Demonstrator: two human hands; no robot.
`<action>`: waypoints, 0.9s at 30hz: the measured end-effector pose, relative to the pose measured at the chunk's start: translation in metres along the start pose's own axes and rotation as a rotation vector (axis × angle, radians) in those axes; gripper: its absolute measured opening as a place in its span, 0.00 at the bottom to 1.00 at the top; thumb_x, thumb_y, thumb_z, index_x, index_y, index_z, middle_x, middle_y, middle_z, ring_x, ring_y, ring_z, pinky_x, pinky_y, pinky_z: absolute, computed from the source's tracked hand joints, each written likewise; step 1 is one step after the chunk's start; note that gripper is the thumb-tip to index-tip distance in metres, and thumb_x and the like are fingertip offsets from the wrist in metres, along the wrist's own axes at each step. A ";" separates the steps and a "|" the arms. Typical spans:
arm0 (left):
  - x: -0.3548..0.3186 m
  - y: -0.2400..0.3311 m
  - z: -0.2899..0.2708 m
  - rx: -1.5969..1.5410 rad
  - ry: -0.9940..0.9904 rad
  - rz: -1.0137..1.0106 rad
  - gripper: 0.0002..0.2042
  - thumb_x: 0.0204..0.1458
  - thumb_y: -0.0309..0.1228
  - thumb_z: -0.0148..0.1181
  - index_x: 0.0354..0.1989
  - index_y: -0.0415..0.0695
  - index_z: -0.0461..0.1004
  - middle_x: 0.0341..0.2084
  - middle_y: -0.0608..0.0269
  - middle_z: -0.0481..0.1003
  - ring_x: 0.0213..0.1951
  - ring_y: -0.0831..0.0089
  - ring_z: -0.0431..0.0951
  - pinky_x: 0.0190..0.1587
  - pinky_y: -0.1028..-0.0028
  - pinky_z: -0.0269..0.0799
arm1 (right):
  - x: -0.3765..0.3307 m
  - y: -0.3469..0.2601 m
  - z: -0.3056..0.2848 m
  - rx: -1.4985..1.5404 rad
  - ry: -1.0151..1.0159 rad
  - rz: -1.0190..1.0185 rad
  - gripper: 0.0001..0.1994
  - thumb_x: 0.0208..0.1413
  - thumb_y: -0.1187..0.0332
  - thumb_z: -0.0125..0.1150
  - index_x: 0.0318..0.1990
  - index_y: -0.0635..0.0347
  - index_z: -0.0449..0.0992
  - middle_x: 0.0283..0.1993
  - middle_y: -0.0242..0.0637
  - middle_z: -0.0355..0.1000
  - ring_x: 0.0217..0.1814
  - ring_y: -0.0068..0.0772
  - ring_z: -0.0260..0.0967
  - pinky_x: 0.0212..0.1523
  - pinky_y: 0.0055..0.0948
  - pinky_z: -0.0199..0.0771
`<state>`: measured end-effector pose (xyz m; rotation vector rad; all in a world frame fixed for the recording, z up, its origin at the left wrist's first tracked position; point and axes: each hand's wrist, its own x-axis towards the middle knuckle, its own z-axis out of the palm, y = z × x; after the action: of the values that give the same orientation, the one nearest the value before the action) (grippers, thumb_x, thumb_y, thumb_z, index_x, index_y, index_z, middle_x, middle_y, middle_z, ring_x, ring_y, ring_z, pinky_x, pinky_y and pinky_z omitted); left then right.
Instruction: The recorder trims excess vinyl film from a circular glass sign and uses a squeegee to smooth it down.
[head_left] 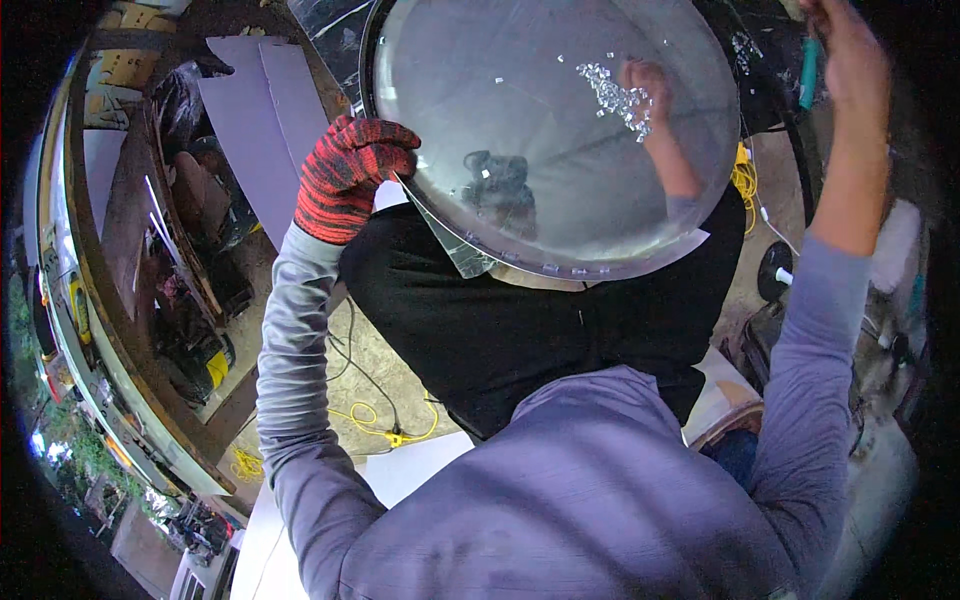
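The left hand (350, 175) wears a knit glove (345, 185) in red with fine black stripes. The round dome (555, 130) is clear and glossy, mirroring grey tones, with a cluster of small silvery-white chips (618, 95) on it. Under it lies a black cloth (510, 320). Both sleeves (300, 340) and the shirt are a dull lavender grey. The right hand (850, 55) is bare beside a teal tool (808, 70). Flat sheets (265, 110) at upper left are pale purple-grey. A cable (385, 425) on the brownish floor is bright yellow, as is a coil (745, 180) at right.
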<state>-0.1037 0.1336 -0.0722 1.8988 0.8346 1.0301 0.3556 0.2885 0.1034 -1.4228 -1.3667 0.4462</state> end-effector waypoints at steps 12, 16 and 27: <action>-0.010 0.008 -0.004 -0.152 0.038 -0.320 0.08 0.50 0.16 0.60 0.37 0.39 0.81 0.48 0.53 0.80 0.47 0.64 0.79 0.48 0.68 0.76 | -0.213 -0.053 0.101 0.181 -0.646 0.117 0.08 0.57 0.68 0.66 0.39 0.63 0.84 0.30 0.43 0.80 0.27 0.31 0.76 0.30 0.30 0.74; -0.009 0.010 -0.006 -0.096 -0.006 -0.193 0.09 0.49 0.17 0.60 0.37 0.39 0.82 0.48 0.55 0.81 0.46 0.64 0.79 0.48 0.69 0.76 | -0.221 -0.056 0.107 0.147 -0.673 0.137 0.07 0.55 0.69 0.67 0.37 0.64 0.84 0.29 0.45 0.80 0.28 0.34 0.78 0.32 0.31 0.75; -0.012 0.011 -0.005 -0.252 0.032 -0.406 0.08 0.53 0.19 0.57 0.39 0.36 0.82 0.48 0.51 0.80 0.47 0.65 0.80 0.49 0.69 0.75 | -0.223 -0.056 0.112 0.139 -0.708 0.163 0.08 0.54 0.69 0.67 0.37 0.64 0.85 0.29 0.46 0.80 0.29 0.36 0.80 0.33 0.31 0.77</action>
<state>-0.1120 0.1211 -0.0652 1.4305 1.0066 0.8677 0.1745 0.1263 0.0239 -1.3144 -1.7253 1.2123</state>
